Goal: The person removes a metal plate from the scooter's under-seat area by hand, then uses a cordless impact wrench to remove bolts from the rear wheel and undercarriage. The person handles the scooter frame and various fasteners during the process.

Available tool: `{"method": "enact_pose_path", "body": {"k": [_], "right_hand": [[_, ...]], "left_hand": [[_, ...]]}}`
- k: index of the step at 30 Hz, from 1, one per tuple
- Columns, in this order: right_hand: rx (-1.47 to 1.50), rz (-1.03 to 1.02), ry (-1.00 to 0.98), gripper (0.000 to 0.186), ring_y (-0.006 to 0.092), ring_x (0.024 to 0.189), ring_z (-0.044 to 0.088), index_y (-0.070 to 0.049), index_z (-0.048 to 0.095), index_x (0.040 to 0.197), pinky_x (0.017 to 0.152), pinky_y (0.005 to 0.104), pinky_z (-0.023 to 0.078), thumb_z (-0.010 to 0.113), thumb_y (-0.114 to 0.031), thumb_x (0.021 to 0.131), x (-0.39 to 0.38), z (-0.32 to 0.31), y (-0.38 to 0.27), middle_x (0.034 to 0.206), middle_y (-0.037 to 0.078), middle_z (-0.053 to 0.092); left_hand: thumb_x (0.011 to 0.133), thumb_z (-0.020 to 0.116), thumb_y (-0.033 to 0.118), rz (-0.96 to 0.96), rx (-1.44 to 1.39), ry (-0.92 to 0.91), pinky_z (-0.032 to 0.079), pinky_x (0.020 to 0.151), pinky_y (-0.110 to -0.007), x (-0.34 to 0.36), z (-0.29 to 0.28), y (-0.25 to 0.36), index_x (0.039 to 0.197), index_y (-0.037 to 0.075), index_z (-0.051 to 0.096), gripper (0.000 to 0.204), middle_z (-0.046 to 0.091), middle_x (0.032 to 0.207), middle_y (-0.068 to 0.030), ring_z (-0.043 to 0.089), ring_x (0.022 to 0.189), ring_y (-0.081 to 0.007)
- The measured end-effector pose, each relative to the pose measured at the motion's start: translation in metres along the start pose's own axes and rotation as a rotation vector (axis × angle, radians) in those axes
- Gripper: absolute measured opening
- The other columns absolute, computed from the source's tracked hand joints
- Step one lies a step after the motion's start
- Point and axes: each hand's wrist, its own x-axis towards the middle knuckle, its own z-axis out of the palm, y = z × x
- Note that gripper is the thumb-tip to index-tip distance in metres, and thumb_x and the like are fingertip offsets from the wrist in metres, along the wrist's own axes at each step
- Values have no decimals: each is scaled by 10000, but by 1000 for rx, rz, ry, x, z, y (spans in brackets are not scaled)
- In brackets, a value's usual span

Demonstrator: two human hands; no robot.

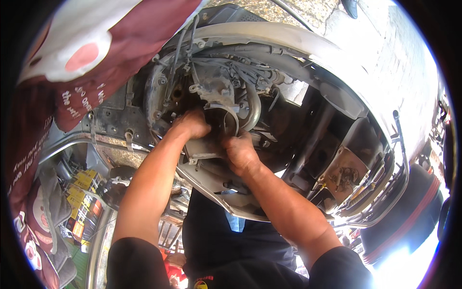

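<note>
"Inside an opened vehicle body (288, 34), what are the hands working on?"

"A pale curved band (235, 119), near the middle of the view, just below a grimy engine block (214, 87) and beside a thick bent metal tube (254, 108)."

"Where are the fingers?"

"The right hand (240, 152) is at the band's lower end, its fingers curled inward; a pinch seems likely, but the tips are hidden, so I cannot tell. The left hand (192, 124) reaches into the dark hollow on the band's other side. Its fingers bend out of sight, and whether they grip anything, I cannot tell."

"How far along is it?"

"Opening up looks done: the engine block and a bundle of cables (245, 74) lie exposed. Work around the band seems unfinished, since both hands are down there. I cannot see whether any part is loose or fastened."

"And farther out?"

"At upper left hangs maroon printed cloth (127, 48), with yellow-and-black boxes (84, 190) lower down. To the right is a dark rounded object with red stripes (402, 216)."
</note>
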Motion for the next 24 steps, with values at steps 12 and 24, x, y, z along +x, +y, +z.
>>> {"method": "enact_pose_path", "body": {"k": [12, 24], "right_hand": [[-96, 214, 258, 420, 197, 786, 611, 97, 559, 1177, 655, 328, 513, 611, -24, 778, -7, 12, 19, 916, 135, 637], [-272, 88, 250, 390, 335, 903, 677, 81, 645, 1086, 816, 366, 500, 540, -10, 722, -19, 16, 1, 919, 258, 687]], "left_hand": [[822, 592, 308, 45, 84, 24, 467, 989, -434, -4, 7, 1, 1156, -4, 658, 461, 621, 1225, -228, 576, 1175, -371], [882, 447, 214, 165, 211, 32, 362, 1087, -416, 22, 25, -31, 1288, 6, 560, 470, 509, 1377, -234, 454, 1304, -371]]}}
